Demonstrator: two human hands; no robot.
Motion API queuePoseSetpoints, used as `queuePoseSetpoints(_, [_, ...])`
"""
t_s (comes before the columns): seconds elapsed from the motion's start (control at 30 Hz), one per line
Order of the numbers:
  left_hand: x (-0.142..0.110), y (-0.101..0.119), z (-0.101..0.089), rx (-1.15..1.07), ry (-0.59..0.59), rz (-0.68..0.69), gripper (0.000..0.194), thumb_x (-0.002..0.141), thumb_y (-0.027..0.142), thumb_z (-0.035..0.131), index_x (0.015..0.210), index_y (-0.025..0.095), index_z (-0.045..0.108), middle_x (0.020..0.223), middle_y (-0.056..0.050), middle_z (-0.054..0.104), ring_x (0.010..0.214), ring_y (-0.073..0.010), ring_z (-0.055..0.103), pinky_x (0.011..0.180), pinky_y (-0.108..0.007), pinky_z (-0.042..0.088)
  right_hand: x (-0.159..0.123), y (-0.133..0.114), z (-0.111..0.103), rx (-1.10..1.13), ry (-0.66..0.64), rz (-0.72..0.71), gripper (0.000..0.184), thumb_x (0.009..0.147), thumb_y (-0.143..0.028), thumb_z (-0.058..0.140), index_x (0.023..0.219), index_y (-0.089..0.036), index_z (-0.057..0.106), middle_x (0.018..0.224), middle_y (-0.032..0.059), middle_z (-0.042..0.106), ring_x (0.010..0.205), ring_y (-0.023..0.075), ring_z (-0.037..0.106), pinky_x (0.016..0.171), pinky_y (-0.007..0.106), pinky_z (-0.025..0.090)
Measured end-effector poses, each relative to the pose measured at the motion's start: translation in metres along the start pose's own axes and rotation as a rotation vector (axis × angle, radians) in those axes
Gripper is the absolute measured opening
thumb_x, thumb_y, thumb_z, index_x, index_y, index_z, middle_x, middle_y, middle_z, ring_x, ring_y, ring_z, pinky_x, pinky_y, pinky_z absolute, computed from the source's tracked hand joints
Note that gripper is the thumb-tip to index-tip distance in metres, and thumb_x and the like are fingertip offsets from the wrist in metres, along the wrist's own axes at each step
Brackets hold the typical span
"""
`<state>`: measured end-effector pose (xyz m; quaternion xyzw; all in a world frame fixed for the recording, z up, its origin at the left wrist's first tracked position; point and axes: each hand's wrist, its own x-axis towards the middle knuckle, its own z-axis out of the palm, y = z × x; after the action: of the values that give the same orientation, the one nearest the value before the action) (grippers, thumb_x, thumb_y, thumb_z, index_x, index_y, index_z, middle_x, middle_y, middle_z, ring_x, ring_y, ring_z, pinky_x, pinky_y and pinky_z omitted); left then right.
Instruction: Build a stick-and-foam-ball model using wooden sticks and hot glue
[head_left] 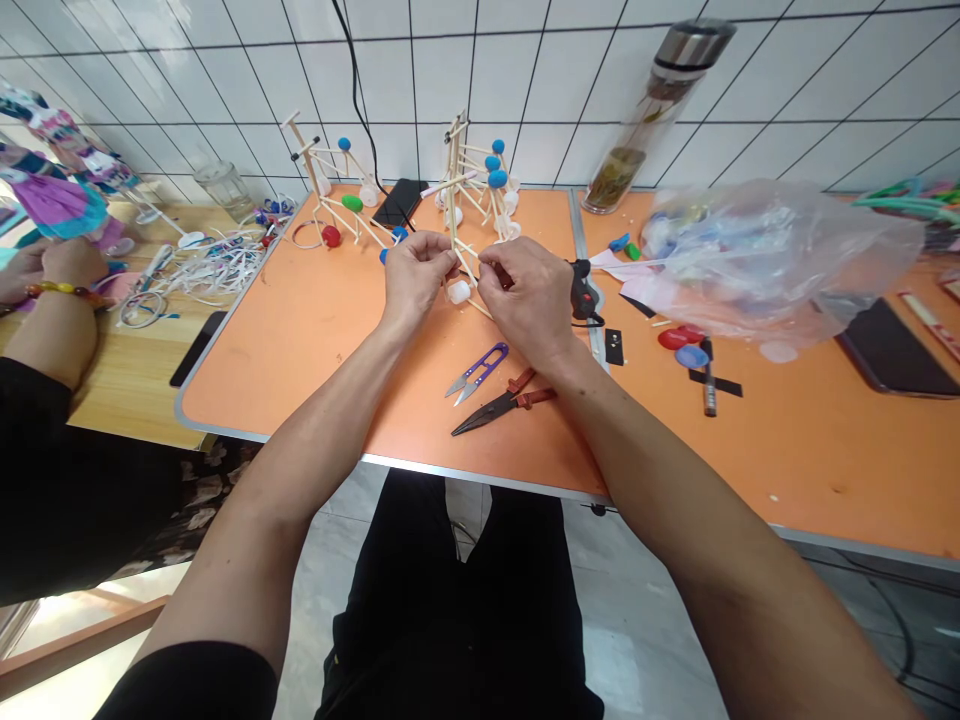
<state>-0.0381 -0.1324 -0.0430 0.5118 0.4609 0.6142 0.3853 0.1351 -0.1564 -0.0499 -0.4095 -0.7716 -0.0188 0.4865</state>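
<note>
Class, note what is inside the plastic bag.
The bag shows faint blue and white shapes; its crumpled film hides the rest, so what they are cannot be told.

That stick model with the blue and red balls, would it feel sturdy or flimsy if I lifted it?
The stick model is probably light for its size, being thin wooden sticks and small balls. It likely flexes at the joints. On its few spindly contact points on the orange table, it could tip if pushed.

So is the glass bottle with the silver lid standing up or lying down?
Standing up: the glass bottle has its base on the orange table, silver lid on top.
</note>
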Motion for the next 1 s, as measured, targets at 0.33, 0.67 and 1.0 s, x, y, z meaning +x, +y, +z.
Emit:
queuePoseSetpoints(0.33, [-0.0005, -0.0012, -0.0008, 0.023, 0.006, 0.021, 0.014, 0.084, 0.008, 0.077, 0.085, 0.021, 0.071, 0.073, 0.001, 0.074, 0.069, -0.0156, 0.074, 0.071, -0.030, 0.064, 0.0000, -0.0012, 0.0005, 0.020, -0.011, 0.011, 0.015, 0.108, -0.023, 0.059, 0.100, -0.026, 0.072, 0.098, 0.0078, 0.076, 0.096, 0.0264, 0.072, 0.092, 0.042, 0.057])
queuePoseSetpoints(0.67, [-0.0007, -0.0007, -0.0013, 0.021, 0.005, 0.010, 0.014, 0.083, 0.009, 0.076, 0.086, 0.021, 0.070, 0.073, 0.002, 0.073, 0.069, -0.0142, 0.073, 0.069, -0.027, 0.063, 0.0002, -0.0029, 0.0003, 0.012, -0.033, 0.014, 0.015, 0.105, -0.019, 0.059, 0.100, -0.025, 0.072, 0.098, 0.0076, 0.075, 0.095, 0.0254, 0.071, 0.091, 0.041, 0.055])
queuePoseSetpoints(1.0, [-0.0005, 0.0025, -0.0016, 0.033, 0.002, -0.009, 0.017, 0.084, 0.005, 0.077, 0.083, 0.021, 0.071, 0.071, 0.001, 0.071, 0.070, -0.0147, 0.072, 0.072, -0.029, 0.061, -0.0016, -0.0067, 0.0013, 0.033, -0.029, 0.044, 0.021, 0.112, -0.033, 0.056, 0.101, -0.027, 0.073, 0.098, 0.0088, 0.077, 0.095, 0.0273, 0.072, 0.092, 0.043, 0.059])
